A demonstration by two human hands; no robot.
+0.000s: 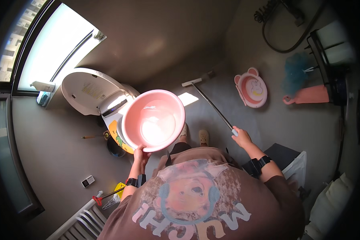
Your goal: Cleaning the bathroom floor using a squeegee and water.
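Note:
My left hand [141, 156] grips the near rim of a round pink plastic basin [168, 117], which hangs in the air in front of the toilet. Bright sunlight falls on the inside of the basin. In my right hand [242, 137] is the pale grip of a long-handled floor squeegee [213, 107]. Its metal pole slants away to a white head [192, 82] near the far corner of the floor. The basin hides part of the toilet seat, which bears a cartoon print [120, 139].
A toilet with its lid [91, 90] raised stands at the left, under a window [57, 45]. A smaller pink basin with ears [253, 90] hangs on the right wall, near a blue bath puff [297, 72] and a rack [321, 57]. A white radiator [81, 223] is at the lower left.

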